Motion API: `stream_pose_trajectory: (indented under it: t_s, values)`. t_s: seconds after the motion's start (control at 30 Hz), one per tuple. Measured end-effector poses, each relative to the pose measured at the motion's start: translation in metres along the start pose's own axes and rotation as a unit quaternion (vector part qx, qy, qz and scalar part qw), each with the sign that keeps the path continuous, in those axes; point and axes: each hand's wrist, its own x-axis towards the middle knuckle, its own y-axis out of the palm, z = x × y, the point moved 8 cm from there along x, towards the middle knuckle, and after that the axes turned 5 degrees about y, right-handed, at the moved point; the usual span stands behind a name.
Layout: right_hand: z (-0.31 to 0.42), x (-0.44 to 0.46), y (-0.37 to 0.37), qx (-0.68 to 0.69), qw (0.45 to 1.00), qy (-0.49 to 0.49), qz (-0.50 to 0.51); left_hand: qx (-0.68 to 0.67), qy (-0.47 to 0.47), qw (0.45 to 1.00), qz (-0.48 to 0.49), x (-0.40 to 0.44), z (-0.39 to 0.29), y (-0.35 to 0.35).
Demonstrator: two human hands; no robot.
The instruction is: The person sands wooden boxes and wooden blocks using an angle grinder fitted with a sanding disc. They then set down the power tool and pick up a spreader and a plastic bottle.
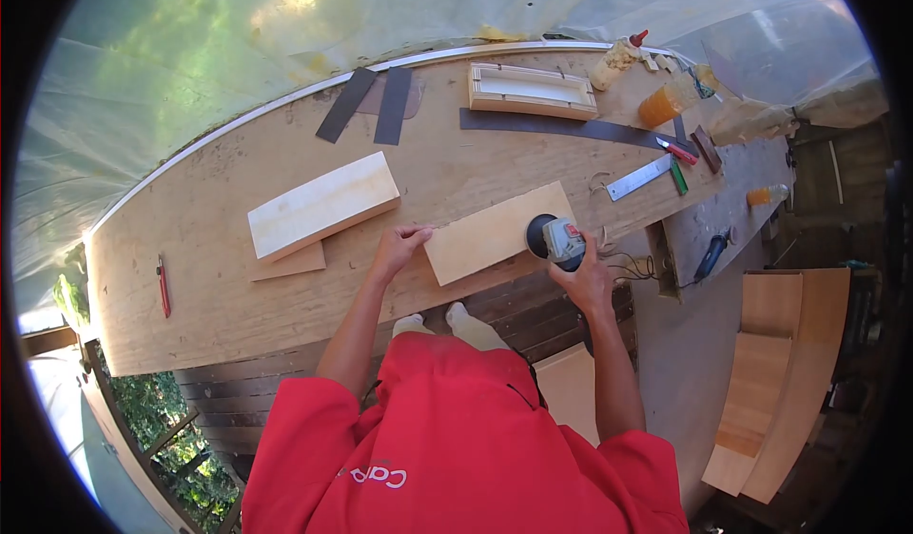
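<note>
A pale wooden board lies at a slant near the front edge of the workbench. My right hand is wrapped round a grey angle grinder. Its round black disc rests at the board's right end. At the board's left end, my left hand has thumb and fingers closed at the corner, gripping its edge. Left of that hand a shallow wooden box lies with its pale flat face up, on top of a thin wooden piece.
On the workbench are red-handled pliers, dark strips, an open wooden frame, a metal ruler, a red cutter and bottles. The grinder's cord trails right. Wooden panels stand at lower right.
</note>
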Motion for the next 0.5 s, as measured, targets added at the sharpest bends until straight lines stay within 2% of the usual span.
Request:
stream_pose_trajectory:
  t_s: [0.27, 0.5]
  values:
    - [0.058, -0.07, 0.041, 0.01, 0.994, -0.095, 0.047, 0.019, -0.031, 0.999, 0.025, 0.005, -0.007, -0.002]
    - [0.095, -0.102, 0.07, -0.035, 0.983, -0.118, 0.14, 0.029, -0.024, 0.998, 0.047, 0.009, -0.013, -0.002]
